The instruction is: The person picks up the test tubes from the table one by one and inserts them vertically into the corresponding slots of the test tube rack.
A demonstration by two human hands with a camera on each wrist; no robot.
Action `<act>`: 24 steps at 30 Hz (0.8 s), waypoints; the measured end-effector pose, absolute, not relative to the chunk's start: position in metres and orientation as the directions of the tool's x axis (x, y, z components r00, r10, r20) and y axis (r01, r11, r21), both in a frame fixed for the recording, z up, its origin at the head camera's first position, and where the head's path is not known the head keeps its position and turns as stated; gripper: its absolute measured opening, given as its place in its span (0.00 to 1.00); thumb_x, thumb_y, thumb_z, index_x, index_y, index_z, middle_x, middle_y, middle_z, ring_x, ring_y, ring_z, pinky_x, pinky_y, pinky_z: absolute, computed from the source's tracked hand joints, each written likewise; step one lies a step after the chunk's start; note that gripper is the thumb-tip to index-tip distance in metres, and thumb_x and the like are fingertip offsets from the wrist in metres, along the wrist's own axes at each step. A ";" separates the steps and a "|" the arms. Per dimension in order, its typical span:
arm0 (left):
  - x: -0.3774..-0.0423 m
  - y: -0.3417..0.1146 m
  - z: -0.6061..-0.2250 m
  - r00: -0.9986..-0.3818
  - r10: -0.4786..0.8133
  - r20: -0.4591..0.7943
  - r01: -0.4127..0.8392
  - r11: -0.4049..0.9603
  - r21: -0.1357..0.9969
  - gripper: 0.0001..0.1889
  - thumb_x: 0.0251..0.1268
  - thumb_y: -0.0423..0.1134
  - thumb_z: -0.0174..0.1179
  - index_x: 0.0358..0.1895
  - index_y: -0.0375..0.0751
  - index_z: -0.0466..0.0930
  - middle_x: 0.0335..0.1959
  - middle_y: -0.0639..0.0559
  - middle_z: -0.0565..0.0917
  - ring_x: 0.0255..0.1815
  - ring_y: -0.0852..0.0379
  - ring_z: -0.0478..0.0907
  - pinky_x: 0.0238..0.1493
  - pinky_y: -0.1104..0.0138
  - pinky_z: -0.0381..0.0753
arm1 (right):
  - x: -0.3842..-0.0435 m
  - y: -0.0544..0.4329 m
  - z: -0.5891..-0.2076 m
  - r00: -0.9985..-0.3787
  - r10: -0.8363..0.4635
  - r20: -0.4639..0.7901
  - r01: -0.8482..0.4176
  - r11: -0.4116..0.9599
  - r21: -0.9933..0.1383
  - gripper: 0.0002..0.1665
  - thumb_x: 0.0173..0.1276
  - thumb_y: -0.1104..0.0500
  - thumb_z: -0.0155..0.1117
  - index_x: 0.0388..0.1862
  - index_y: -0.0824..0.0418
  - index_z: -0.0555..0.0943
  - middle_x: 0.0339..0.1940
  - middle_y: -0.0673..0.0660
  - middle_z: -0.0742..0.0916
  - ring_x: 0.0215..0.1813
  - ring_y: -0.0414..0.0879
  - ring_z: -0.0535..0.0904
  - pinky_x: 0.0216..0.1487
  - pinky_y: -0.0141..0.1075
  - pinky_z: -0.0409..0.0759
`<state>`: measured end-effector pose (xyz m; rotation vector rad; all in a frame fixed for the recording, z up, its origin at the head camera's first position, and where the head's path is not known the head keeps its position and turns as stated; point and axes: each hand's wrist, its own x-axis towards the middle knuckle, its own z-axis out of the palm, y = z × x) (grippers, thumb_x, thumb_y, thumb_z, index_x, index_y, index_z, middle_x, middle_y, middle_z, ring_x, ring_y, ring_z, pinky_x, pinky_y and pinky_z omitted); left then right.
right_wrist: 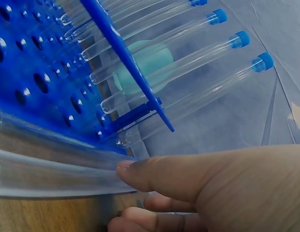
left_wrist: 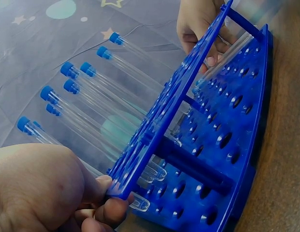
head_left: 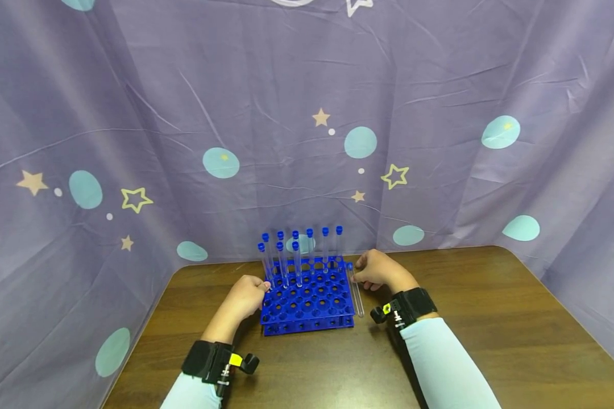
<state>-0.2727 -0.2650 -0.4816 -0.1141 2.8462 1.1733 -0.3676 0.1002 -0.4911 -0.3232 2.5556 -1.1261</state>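
Observation:
A blue plastic test tube rack (head_left: 308, 325) stands on the table, with several clear blue-capped test tubes (head_left: 298, 267) upright in its back rows and left side. My left hand (head_left: 247, 296) grips the left edge of its upper plate, thumb on top and fingers curled beneath, as the left wrist view shows. Along the rack's right side lies one more capped test tube (head_left: 357, 295), its cap end toward the curtain. Near that cap my right hand (head_left: 381, 270) pinches the tube; the thumb (right_wrist: 150, 174) lies against it, and the cap is hidden in the right wrist view.
Brown wooden table (head_left: 471, 318) extends to both sides and in front of the rack. A purple curtain (head_left: 286, 85) with stars and teal ovals hangs right behind the table's back edge, close to the standing tubes.

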 end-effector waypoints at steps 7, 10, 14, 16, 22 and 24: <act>-0.271 -0.265 -0.482 -0.997 -0.037 -0.061 -0.069 0.716 0.694 0.27 0.90 0.40 0.56 0.24 0.31 0.82 0.15 0.51 0.78 0.21 0.53 0.72 0.25 0.64 0.69 | -0.369 0.099 -0.494 -0.933 -0.300 -0.200 -0.057 0.671 -0.739 0.26 0.73 0.60 0.81 0.63 0.73 0.85 0.33 0.62 0.94 0.32 0.50 0.94 0.35 0.44 0.95; -0.271 -0.265 -0.482 -0.998 -0.038 -0.057 -0.067 0.717 0.694 0.27 0.90 0.40 0.56 0.23 0.32 0.81 0.15 0.51 0.78 0.21 0.53 0.72 0.26 0.63 0.69 | -0.370 0.098 -0.494 -0.939 -0.281 -0.198 -0.048 0.678 -0.733 0.23 0.72 0.62 0.81 0.59 0.72 0.85 0.31 0.62 0.93 0.30 0.49 0.93 0.33 0.43 0.94; -0.271 -0.265 -0.483 -0.997 -0.041 -0.062 -0.072 0.717 0.694 0.27 0.90 0.40 0.56 0.23 0.32 0.81 0.15 0.51 0.78 0.21 0.53 0.71 0.25 0.64 0.69 | -0.371 0.099 -0.493 -0.946 -0.261 -0.194 -0.045 0.695 -0.717 0.19 0.71 0.62 0.81 0.54 0.70 0.85 0.28 0.61 0.92 0.27 0.47 0.92 0.31 0.42 0.94; -0.272 -0.265 -0.483 -0.997 -0.043 -0.066 -0.077 0.718 0.692 0.27 0.90 0.40 0.56 0.23 0.31 0.81 0.15 0.51 0.78 0.21 0.53 0.71 0.25 0.64 0.69 | -0.372 0.100 -0.493 -0.949 -0.252 -0.190 -0.048 0.709 -0.704 0.17 0.71 0.62 0.81 0.52 0.69 0.85 0.26 0.60 0.92 0.26 0.47 0.91 0.30 0.42 0.93; -0.274 -0.266 -0.484 -0.997 -0.040 -0.071 -0.078 0.721 0.688 0.28 0.90 0.40 0.56 0.21 0.33 0.79 0.14 0.52 0.77 0.20 0.54 0.69 0.24 0.65 0.67 | -0.374 0.100 -0.495 -0.959 -0.204 -0.196 -0.020 0.741 -0.671 0.16 0.69 0.61 0.82 0.47 0.66 0.84 0.23 0.58 0.90 0.24 0.45 0.88 0.27 0.40 0.92; -0.274 -0.266 -0.483 -0.997 -0.039 -0.070 -0.076 0.722 0.688 0.28 0.90 0.40 0.56 0.20 0.35 0.78 0.14 0.51 0.77 0.20 0.54 0.69 0.24 0.65 0.67 | -0.374 0.100 -0.496 -0.960 -0.201 -0.195 -0.020 0.745 -0.667 0.16 0.69 0.60 0.83 0.46 0.65 0.83 0.23 0.58 0.90 0.24 0.45 0.88 0.27 0.40 0.91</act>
